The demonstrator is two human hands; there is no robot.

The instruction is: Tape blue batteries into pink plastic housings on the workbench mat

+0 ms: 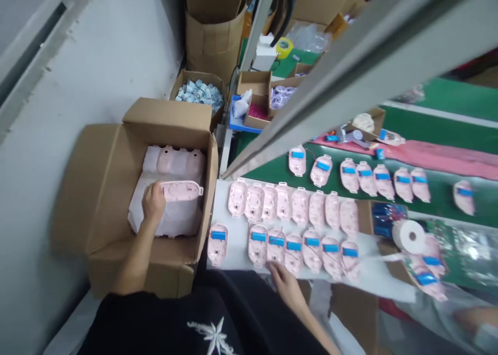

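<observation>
A pale pink plastic shell [181,190], with a small loop at its right end, is gripped at its left end by my left hand [153,203]. That hand is over an open cardboard box [208,215], where white sheets [175,215] and other pink shells [165,160] lie. My right hand [287,285] is at the white table's front edge, fingers stretched out, fingertips by the lower end of a pink shell with a blue battery [276,246]. Several similar shells make up this front row. Behind them is a row of shells without batteries [300,207].
More battery-fitted shells [365,176] lie on the green surface behind. A metal post [311,90] slants across the view. To the right are a white roll [411,236] and a box of blue batteries [387,215]. Small boxes of parts [259,108] stand at the back.
</observation>
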